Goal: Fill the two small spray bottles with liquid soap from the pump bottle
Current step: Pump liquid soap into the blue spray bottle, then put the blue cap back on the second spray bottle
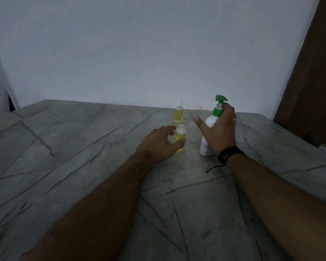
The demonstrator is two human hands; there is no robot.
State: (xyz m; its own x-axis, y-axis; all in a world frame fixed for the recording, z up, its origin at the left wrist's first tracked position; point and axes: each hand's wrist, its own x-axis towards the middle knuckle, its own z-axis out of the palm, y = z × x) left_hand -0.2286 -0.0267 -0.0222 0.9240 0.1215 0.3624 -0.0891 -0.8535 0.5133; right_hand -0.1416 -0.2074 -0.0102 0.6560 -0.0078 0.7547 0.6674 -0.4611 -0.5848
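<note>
A: What have the hands got?

B: On the surface (102, 185), the left hand (158, 144) curls around the near spray bottle (180, 138), open-topped, yellow inside. The right hand (221, 129) wraps the pump bottle (210, 125) at its shoulder, thumb spread.

A: Handling?

B: Probably light, tippy, slick with soap; hold low. The capped far spray bottle (178, 113) stands just behind.

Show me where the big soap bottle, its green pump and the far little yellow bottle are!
White pump bottle (209, 122), head view, on its white shoulder.
Green pump head (221, 98), head view, on the spout top.
Far small spray bottle (178, 114), head view, on its yellow-filled body.
</note>
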